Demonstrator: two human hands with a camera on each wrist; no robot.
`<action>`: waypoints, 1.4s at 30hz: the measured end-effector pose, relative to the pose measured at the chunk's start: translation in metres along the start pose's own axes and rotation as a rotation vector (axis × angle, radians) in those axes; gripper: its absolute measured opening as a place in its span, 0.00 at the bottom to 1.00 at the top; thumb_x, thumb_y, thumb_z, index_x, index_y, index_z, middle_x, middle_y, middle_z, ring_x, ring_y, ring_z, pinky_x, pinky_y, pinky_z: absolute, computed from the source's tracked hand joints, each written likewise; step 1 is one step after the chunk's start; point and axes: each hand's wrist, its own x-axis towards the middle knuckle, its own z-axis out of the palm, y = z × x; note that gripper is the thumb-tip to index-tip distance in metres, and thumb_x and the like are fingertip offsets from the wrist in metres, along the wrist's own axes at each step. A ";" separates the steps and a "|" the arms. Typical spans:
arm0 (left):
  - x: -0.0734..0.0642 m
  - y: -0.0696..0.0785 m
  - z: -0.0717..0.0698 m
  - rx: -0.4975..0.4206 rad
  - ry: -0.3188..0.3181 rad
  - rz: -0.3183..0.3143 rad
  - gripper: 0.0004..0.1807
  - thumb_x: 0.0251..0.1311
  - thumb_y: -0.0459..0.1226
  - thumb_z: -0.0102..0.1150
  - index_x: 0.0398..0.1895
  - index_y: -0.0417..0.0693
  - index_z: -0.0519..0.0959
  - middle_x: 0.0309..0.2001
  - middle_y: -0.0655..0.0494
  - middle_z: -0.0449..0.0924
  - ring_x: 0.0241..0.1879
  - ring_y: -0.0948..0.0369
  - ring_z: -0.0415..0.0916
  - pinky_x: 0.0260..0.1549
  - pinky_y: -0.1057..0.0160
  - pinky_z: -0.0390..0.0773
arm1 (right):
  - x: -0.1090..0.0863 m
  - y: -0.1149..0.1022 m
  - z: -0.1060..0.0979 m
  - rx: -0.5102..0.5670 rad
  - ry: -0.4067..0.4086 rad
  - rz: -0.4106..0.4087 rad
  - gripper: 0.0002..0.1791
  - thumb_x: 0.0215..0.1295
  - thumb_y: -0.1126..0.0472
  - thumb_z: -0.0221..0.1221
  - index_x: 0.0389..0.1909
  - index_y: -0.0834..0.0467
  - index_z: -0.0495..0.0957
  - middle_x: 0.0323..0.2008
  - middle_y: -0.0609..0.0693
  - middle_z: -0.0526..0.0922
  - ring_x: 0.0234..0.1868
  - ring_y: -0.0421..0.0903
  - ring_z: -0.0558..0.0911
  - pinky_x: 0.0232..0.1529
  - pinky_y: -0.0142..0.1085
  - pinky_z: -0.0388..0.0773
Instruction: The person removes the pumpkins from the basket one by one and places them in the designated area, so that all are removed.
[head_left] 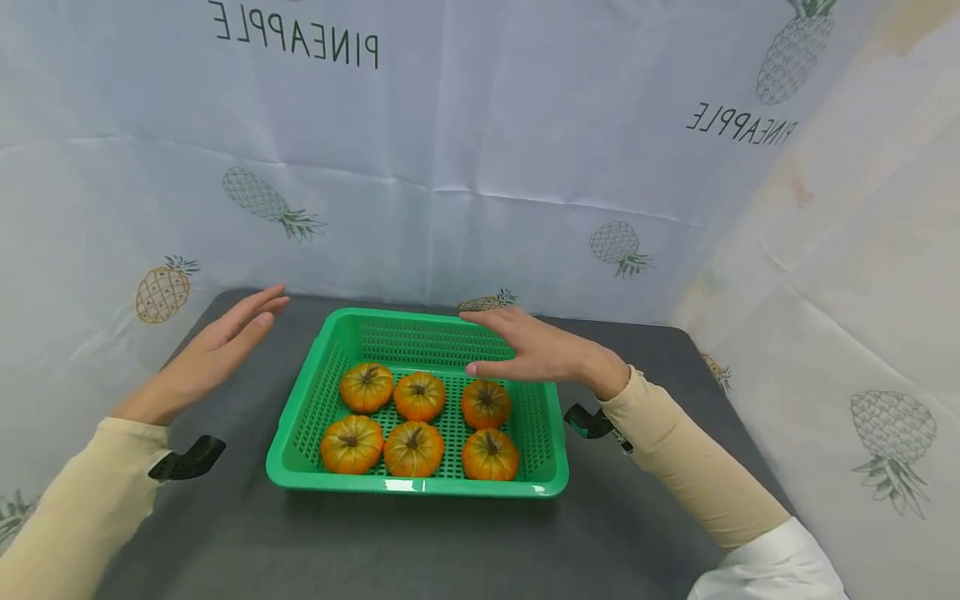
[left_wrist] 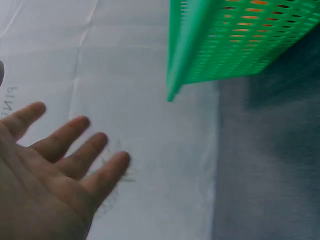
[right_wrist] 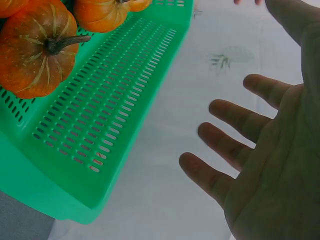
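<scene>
Basket [head_left: 416, 484], green with slotted walls, stood on the dark table [head_left: 420, 550], its long axis running left to right across the person's front. Inside lay 6 orange pumpkins [head_left: 414, 454] in 2 rows of 3, with a wider gap between the middle and right-hand columns than between the middle and left-hand ones. Left hand [head_left: 212, 354] was found outside the basket's left side and apart from it; its fingers [left_wrist: 87, 156] were straight, spread wide and held nothing, and the basket lay to their right. Right hand [head_left: 543, 346] was judged the nearer of the 2: in the head view it overlapped the basket's rear right corner, with the right-hand column of pumpkins on the person's side of it. Its fingers [right_wrist: 225, 145] were likewise extended, well separated and without load, clear of the basket. Height above the basket could not be determined.
</scene>
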 end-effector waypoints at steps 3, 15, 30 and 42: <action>-0.012 -0.014 0.008 -0.061 0.071 0.088 0.29 0.82 0.38 0.37 0.82 0.59 0.52 0.71 0.74 0.63 0.69 0.78 0.63 0.59 0.77 0.69 | 0.001 0.002 0.004 -0.003 -0.029 0.016 0.43 0.71 0.37 0.58 0.81 0.42 0.51 0.79 0.47 0.57 0.80 0.51 0.54 0.76 0.57 0.56; -0.021 -0.044 0.047 -0.110 -0.032 -0.002 0.29 0.82 0.40 0.38 0.82 0.53 0.50 0.72 0.44 0.64 0.58 0.83 0.70 0.50 0.71 0.79 | 0.021 0.005 0.021 -0.077 -0.169 0.048 0.42 0.69 0.35 0.58 0.79 0.41 0.56 0.79 0.49 0.57 0.80 0.52 0.56 0.73 0.53 0.64; -0.015 -0.046 0.073 -0.040 -0.011 -0.018 0.20 0.77 0.40 0.52 0.66 0.43 0.74 0.34 0.62 0.72 0.21 0.60 0.57 0.24 0.62 0.64 | 0.040 0.001 0.024 -0.121 -0.253 0.086 0.46 0.68 0.35 0.60 0.81 0.43 0.51 0.80 0.51 0.55 0.80 0.53 0.56 0.73 0.52 0.64; -0.015 -0.047 0.082 -0.175 0.069 -0.035 0.27 0.78 0.38 0.50 0.75 0.42 0.61 0.19 0.64 0.72 0.12 0.63 0.68 0.18 0.61 0.75 | 0.044 0.008 0.019 -0.133 -0.257 0.102 0.47 0.68 0.37 0.61 0.81 0.46 0.52 0.80 0.53 0.53 0.80 0.54 0.56 0.72 0.54 0.64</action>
